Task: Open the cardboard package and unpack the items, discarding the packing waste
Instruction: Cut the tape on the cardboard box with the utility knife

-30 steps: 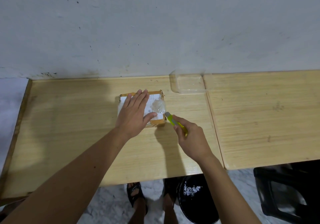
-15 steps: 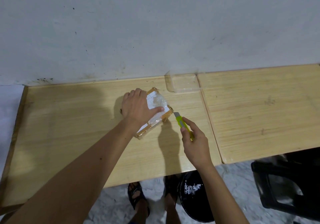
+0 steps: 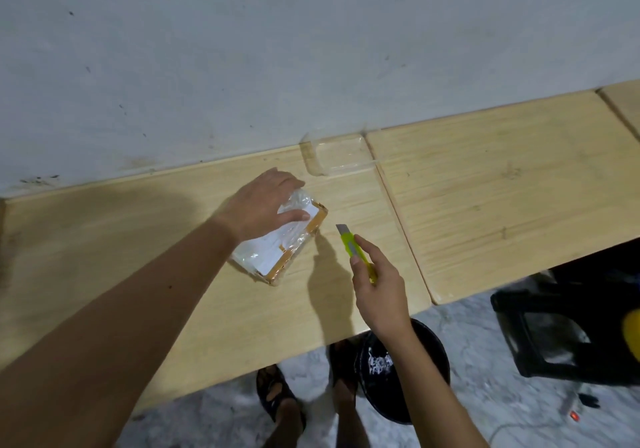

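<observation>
A small cardboard package [image 3: 277, 250] wrapped in clear tape, with a white label on top, lies at an angle on the wooden table [image 3: 173, 274]. My left hand [image 3: 258, 206] grips its far end, fingers over the far side and thumb on top. My right hand [image 3: 375, 276] holds a yellow-green utility knife [image 3: 353, 248] just right of the package. The short blade points away from me and does not touch the package.
A clear plastic tray [image 3: 337, 158] sits against the wall behind the package. A second wooden table [image 3: 502, 198] adjoins on the right. A black bin [image 3: 405, 375] stands on the floor under the table edge, a black stool [image 3: 561, 329] at right. My sandalled feet show below.
My left hand has turned the package from square to diagonal and shifted to its far end. The knife has drawn slightly back from the package's edge.
</observation>
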A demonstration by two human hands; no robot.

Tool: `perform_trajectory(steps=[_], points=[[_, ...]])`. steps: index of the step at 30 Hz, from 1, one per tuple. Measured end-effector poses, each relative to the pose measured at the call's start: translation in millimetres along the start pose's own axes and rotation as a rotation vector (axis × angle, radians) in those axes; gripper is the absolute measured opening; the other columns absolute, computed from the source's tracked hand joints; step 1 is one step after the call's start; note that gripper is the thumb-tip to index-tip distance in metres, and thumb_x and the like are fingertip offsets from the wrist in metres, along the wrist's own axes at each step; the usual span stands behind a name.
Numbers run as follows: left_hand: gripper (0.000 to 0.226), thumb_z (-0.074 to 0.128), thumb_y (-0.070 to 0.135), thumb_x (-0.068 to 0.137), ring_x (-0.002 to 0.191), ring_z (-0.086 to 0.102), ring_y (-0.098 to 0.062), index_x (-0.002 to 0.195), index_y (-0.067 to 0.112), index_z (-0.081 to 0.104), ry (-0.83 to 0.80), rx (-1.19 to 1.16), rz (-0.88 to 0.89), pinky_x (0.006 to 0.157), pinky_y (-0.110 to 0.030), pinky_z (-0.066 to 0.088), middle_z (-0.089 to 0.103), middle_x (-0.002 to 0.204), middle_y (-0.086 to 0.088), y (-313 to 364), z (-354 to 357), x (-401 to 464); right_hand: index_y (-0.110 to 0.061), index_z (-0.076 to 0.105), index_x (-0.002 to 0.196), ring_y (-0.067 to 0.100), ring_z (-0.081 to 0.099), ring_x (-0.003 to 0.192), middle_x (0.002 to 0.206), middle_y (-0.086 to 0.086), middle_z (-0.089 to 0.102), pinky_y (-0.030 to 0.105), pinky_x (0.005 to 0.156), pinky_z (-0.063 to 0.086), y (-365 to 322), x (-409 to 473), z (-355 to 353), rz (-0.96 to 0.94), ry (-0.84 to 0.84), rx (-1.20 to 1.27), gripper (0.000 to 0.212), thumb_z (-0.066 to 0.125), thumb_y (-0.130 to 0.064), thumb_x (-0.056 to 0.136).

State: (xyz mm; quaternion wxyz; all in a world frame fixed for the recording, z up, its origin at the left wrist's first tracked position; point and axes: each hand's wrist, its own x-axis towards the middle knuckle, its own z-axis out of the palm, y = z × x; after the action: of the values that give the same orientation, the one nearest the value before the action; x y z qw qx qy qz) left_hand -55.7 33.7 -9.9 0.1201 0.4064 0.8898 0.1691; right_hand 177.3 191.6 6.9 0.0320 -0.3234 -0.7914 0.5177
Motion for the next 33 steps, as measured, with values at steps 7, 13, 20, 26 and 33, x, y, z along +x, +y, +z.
perform_trajectory(steps=[7, 13, 20, 26, 33], points=[[0.061, 0.065, 0.068, 0.087, 0.125, 0.052, -0.014, 0.130, 0.024, 0.061, 0.225, -0.084, -0.271, 0.098, -0.029, 0.041, 0.061, 0.128, 0.009, 13, 9, -8, -0.041, 0.059, 0.139, 0.004, 0.063, 0.071, 0.104, -0.013, 0.074, 0.019, 0.065, 0.051, -1, 0, 6, -0.005, 0.014, 0.037, 0.035, 0.053, -0.031, 0.106], [0.067, 0.059, 0.074, 0.087, 0.123, 0.053, -0.017, 0.128, 0.022, 0.061, 0.301, -0.090, -0.428, 0.096, -0.036, 0.049, 0.061, 0.126, 0.005, 14, 14, -18, -0.042, 0.057, 0.141, 0.007, 0.051, 0.054, 0.072, -0.010, 0.065, 0.029, 0.059, 0.049, -7, 10, 20, -0.008, -0.027, 0.074, 0.037, 0.051, -0.029, 0.107], [0.063, 0.062, 0.069, 0.089, 0.131, 0.049, -0.011, 0.135, 0.027, 0.059, 0.359, -0.185, -0.406, 0.103, -0.033, 0.048, 0.059, 0.134, 0.010, 9, 22, -28, -0.038, 0.051, 0.148, 0.002, 0.049, 0.053, 0.068, -0.025, 0.054, 0.016, 0.059, 0.042, -6, 17, 39, -0.029, -0.107, 0.099, 0.043, 0.045, -0.022, 0.109], [0.059, 0.069, 0.063, 0.087, 0.128, 0.046, -0.009, 0.131, 0.025, 0.062, 0.414, -0.278, -0.399, 0.102, -0.026, 0.044, 0.059, 0.129, 0.011, 10, 29, -29, -0.041, 0.054, 0.145, -0.005, 0.052, 0.069, 0.089, -0.023, 0.058, 0.022, 0.076, 0.046, -3, 21, 44, -0.029, -0.106, 0.164, 0.041, 0.046, -0.024, 0.108], [0.054, 0.076, 0.056, 0.086, 0.124, 0.048, -0.011, 0.126, 0.022, 0.065, 0.462, -0.362, -0.406, 0.104, -0.026, 0.043, 0.062, 0.125, 0.010, 8, 36, -25, -0.036, 0.054, 0.145, -0.001, 0.046, 0.056, 0.064, -0.029, 0.055, 0.020, 0.063, 0.041, -4, 26, 39, -0.064, -0.142, 0.120, 0.040, 0.046, -0.023, 0.108]])
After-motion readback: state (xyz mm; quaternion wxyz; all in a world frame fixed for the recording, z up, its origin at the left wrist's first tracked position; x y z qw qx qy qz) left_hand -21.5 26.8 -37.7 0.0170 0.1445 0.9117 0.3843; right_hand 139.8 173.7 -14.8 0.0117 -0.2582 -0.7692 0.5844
